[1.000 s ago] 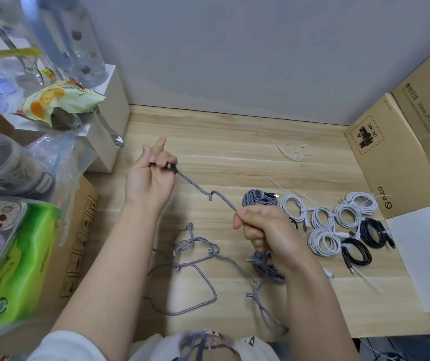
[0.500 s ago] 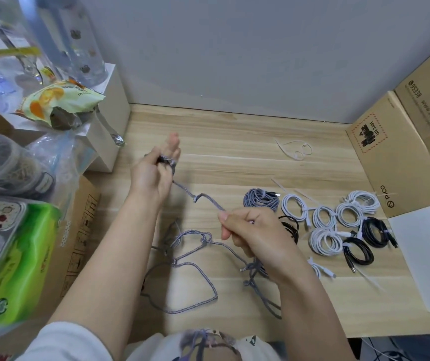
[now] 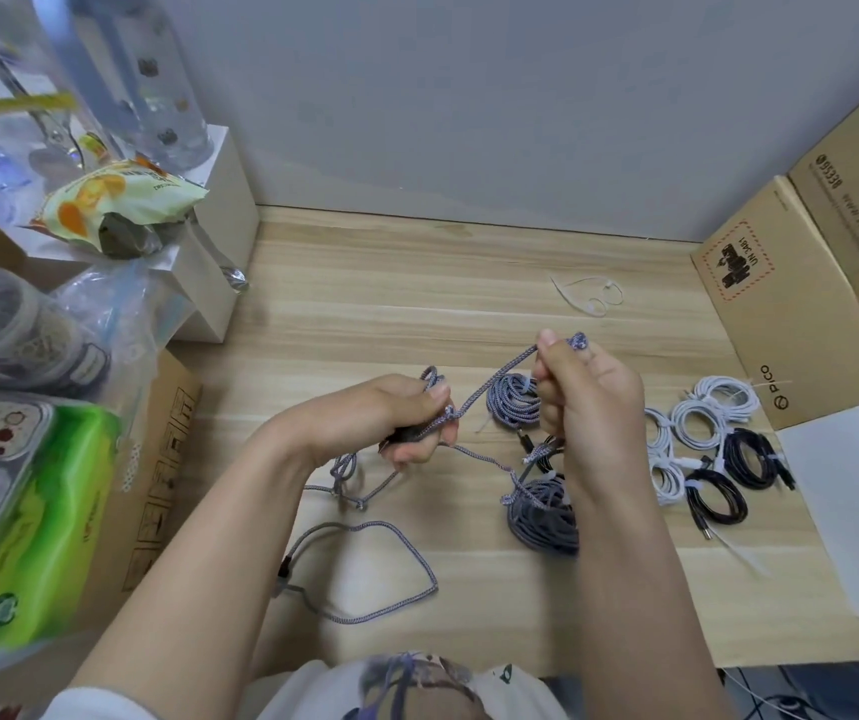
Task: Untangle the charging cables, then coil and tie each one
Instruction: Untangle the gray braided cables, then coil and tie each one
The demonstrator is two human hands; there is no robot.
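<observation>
A grey braided cable (image 3: pixel 365 574) lies loose and kinked on the wooden table (image 3: pixel 417 304). My left hand (image 3: pixel 396 418) grips its dark plug end with a small loop of cable sticking up past the fingers. My right hand (image 3: pixel 588 392) pinches the same cable higher up, folding a loop over its fingers; a short taut stretch runs between the hands. A coiled grey cable (image 3: pixel 513 402) lies behind the hands and another grey bundle (image 3: pixel 541 517) sits under my right wrist. Several tied white coils (image 3: pixel 697 423) and black coils (image 3: pixel 749 459) lie to the right.
Loose white ties (image 3: pixel 593 296) lie at the back of the table. Cardboard boxes (image 3: pixel 801 283) stand at the right, with a white sheet (image 3: pixel 853 501) below them. A box, a green tissue pack (image 3: pixel 27 527), jars and bags crowd the left edge.
My left hand came down and toward me with the plug end. My right hand rose and moved right, folding a loop of cable; the hands are now closer together.
</observation>
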